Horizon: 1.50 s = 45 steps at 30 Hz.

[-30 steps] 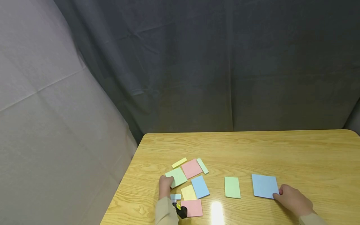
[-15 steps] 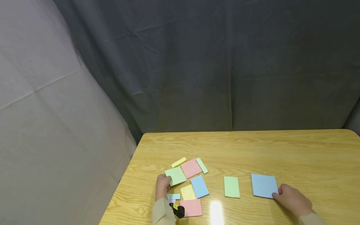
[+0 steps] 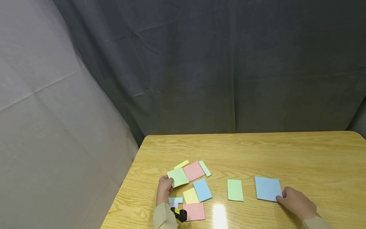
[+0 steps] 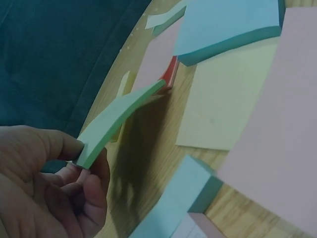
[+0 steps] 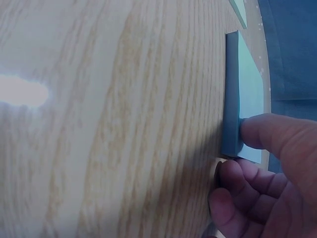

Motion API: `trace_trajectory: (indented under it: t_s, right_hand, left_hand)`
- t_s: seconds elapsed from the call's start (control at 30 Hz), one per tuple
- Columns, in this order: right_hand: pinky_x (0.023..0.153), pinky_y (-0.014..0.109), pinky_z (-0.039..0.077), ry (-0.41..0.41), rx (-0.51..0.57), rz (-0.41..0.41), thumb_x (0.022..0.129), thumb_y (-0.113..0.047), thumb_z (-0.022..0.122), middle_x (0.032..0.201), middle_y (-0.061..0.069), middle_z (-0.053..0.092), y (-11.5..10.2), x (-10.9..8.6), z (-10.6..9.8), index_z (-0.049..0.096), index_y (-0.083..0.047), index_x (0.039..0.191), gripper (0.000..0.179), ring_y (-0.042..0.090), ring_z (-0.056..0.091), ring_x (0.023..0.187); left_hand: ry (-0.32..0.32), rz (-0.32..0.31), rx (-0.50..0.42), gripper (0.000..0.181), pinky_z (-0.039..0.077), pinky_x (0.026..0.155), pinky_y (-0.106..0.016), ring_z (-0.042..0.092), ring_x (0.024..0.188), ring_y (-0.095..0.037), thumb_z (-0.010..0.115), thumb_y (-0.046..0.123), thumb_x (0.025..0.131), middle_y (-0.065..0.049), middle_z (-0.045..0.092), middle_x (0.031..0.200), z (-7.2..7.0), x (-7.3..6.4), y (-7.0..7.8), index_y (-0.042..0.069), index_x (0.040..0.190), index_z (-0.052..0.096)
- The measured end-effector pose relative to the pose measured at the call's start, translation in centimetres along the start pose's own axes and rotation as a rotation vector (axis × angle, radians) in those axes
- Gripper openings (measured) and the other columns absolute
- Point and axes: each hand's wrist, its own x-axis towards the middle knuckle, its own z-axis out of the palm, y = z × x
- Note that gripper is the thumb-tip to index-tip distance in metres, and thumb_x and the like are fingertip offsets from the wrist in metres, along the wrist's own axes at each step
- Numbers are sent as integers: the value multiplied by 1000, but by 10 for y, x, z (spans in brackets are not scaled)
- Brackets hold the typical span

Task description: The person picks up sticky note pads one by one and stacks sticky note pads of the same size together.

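Head view: the left hand pinches a pale-green square paper pad, the right hand a light-blue square pad. Left wrist: the green pad, above the wooden surface, partly hides a narrow yellow paper block. Right wrist: another green pad lies beyond the blue.

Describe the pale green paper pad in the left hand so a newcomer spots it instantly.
Start at the light wood-grain table and look toward its left end. There a bare left hand pinches the pale green, roughly square paper pad. Unlike the flat pink paper pad beside it, this one is raised off the wood.
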Motion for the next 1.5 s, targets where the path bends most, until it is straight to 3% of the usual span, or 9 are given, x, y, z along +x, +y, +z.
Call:
trace_trajectory:
  t_s: [0.33, 0.63, 0.93, 1.23, 1.5]
  right_hand:
    - [55, 34, 30, 5, 2, -9, 81, -34, 57, 64, 3, 41, -2, -1, -1, 44, -7, 74, 30, 18, 42, 61]
    - [56, 35, 31, 12, -4, -9, 82, -32, 56, 64, 3, 42, -6, -6, -4, 44, -7, 74, 29, 19, 43, 62]
    - [57, 38, 31, 8, 2, -10, 81, -34, 57, 65, 3, 42, -2, -3, -2, 44, -7, 75, 30, 20, 43, 63]
    - [57, 38, 32, 4, -2, -5, 81, -34, 57, 65, 4, 41, -2, -2, -1, 44, -7, 75, 30, 20, 43, 63]
    - [57, 38, 32, 6, -12, -3, 81, -34, 57, 65, 4, 41, -1, -1, 0, 44, -7, 75, 30, 20, 43, 63]
  left_hand:
    - [14, 41, -26, 37, 31, 38, -16, 32, 39, -5, 42, -5, 74, -5, 47, 66, -4, -3, 10, -16, 109, 42]
    - [-46, 53, -28, 41, 29, 38, -16, 30, 35, -4, 42, -3, 76, -2, 44, 60, -7, -6, 16, -18, 114, 36]
    - [-91, 43, -29, 45, 28, 39, -17, 27, 37, -3, 42, -3, 79, -6, 45, 71, -1, -11, 23, -17, 120, 33]
    - [-130, 43, -17, 45, 30, 38, -17, 29, 35, -3, 42, -2, 77, 1, 39, 56, 8, -11, 23, -17, 119, 34]
    - [-155, 42, -20, 47, 30, 36, -16, 32, 35, -4, 43, 0, 75, 1, 39, 53, 19, -10, 25, -14, 119, 35]
